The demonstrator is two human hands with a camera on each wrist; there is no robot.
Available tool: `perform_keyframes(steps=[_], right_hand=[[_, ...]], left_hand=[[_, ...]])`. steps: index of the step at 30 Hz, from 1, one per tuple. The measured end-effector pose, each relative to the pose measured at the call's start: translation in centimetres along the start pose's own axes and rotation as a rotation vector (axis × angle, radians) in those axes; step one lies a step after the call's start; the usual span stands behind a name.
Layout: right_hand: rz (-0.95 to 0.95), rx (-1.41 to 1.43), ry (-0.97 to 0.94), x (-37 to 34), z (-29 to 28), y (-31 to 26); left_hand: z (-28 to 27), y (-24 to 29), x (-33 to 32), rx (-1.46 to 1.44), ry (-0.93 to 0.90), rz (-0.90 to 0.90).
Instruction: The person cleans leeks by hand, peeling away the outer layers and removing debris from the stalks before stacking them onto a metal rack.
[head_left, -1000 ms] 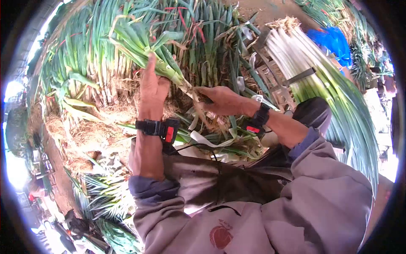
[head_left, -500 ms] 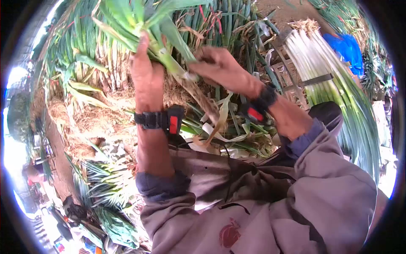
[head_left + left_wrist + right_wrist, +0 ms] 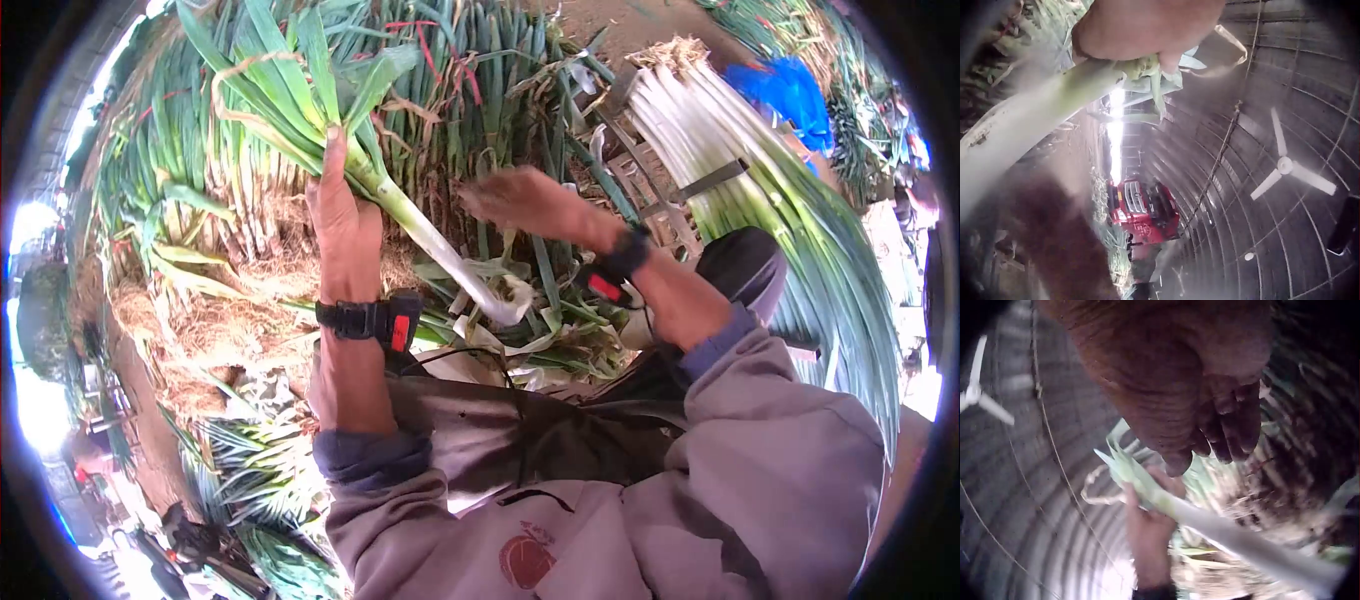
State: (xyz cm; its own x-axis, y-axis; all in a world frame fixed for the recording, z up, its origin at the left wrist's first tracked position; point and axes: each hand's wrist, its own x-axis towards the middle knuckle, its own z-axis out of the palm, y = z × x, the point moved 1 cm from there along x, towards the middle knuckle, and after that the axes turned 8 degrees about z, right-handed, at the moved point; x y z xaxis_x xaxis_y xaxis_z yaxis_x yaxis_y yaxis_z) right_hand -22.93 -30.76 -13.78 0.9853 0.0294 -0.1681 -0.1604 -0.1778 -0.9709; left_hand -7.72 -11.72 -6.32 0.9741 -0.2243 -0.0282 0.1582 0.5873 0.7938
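In the head view my left hand (image 3: 345, 225) grips a large green onion (image 3: 430, 238) below its leaves, thumb lying up along the stalk. Its green leaves fan out up and left, and the smooth white stalk slants down to the right, ending over peeled leaves (image 3: 545, 345). My right hand (image 3: 535, 207), slightly blurred, is to the right of the stalk and apart from it. The right wrist view shows this hand's palm and loosely bent fingers with nothing in them. From the left wrist, the pale stalk (image 3: 1041, 103) runs down-left out of the fist.
Upright green onions with roots (image 3: 240, 190) crowd the back left. On the right, a bundle of clean white stalks (image 3: 690, 130) lies on a rack (image 3: 650, 190) under a dark strap (image 3: 713, 179). Behind it is a blue plastic bag (image 3: 785, 100). A red truck (image 3: 1144, 209) stands farther off.
The brown, dirty outer layer has come off the held stalk, which now shows white. My right hand has moved from the root end up and away from the stalk. The left hand keeps its grip.
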Motion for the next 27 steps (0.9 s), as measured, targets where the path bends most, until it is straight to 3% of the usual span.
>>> perform_keyframes(steps=[3,6,7,8,10,17,22,26,27], right_hand=[[-0.05,0.257,0.065,1.8,0.9,-7.9],[-0.092,0.329,0.028,4.8,2.1,-7.6],[-0.068,0.544,0.061,4.7,2.7,-8.1],[-0.063,0.547,0.05,5.0,3.0,-8.1],[-0.188,0.797,-0.026,5.8,3.2,-8.1],[-0.246,0.64,-0.056,8.8,3.9,-8.7],[-0.349,0.36,0.034,4.9,5.6,-10.3],[-0.143,0.331,0.063,1.4,2.0,-9.5],[-0.163,0.179,0.103,0.0,1.6,-9.0]], left_hand=[[0.3,-1.2,-0.4,-0.041,-0.136,-0.111],[0.9,-1.7,-0.3,-0.08,-0.258,-0.117],[0.8,-1.3,-0.2,-0.056,-0.296,-0.122],[0.7,-1.1,0.0,-0.054,-0.284,-0.119],[0.8,-1.0,0.2,-0.136,-0.32,-0.08],[-0.2,-0.1,1.1,-0.153,-0.21,0.026],[-2.4,0.8,2.9,-0.076,-0.033,0.035],[-2.9,2.5,3.6,-0.034,0.075,0.11],[-3.1,2.9,3.7,-0.035,0.078,0.116]])
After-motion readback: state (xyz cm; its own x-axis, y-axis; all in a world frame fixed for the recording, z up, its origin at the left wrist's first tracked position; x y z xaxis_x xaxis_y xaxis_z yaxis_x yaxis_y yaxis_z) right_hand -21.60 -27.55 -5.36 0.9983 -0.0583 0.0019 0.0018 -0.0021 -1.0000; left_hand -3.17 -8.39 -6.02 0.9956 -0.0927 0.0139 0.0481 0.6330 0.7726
